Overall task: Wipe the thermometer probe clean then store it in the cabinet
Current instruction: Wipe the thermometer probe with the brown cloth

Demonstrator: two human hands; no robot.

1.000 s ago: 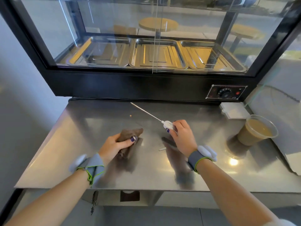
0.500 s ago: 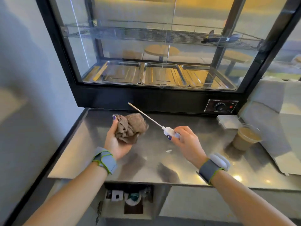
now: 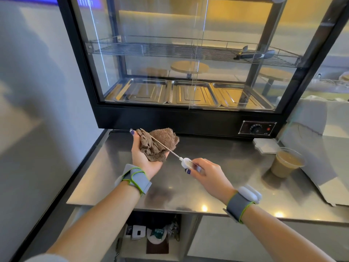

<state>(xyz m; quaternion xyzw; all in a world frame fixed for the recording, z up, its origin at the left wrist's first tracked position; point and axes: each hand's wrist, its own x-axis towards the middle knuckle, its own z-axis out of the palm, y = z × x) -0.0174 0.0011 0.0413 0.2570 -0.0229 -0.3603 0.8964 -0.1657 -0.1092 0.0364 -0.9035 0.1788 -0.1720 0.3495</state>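
My left hand (image 3: 144, 159) is palm up above the steel table (image 3: 226, 182), holding a crumpled brown cloth (image 3: 158, 143). My right hand (image 3: 205, 173) grips the white handle of the thermometer (image 3: 186, 161). Its thin metal probe (image 3: 162, 143) points up and left and lies across the top of the cloth. Behind both hands stands the black glass-fronted cabinet (image 3: 170, 120), with a wire shelf (image 3: 170, 49) and steel trays (image 3: 192, 94) inside.
A plastic cup of brown drink (image 3: 286, 163) stands on the table at the right, beside white paper-covered boxes (image 3: 311, 133). A white pad (image 3: 264, 145) lies near the cabinet's control dial (image 3: 255, 127). Tongs (image 3: 253, 54) rest on the wire shelf. A grey wall is at the left.
Both hands rose off the table, the left lifting the cloth and turning palm up. The probe, held clear of the cloth half a second ago, now lies across it.
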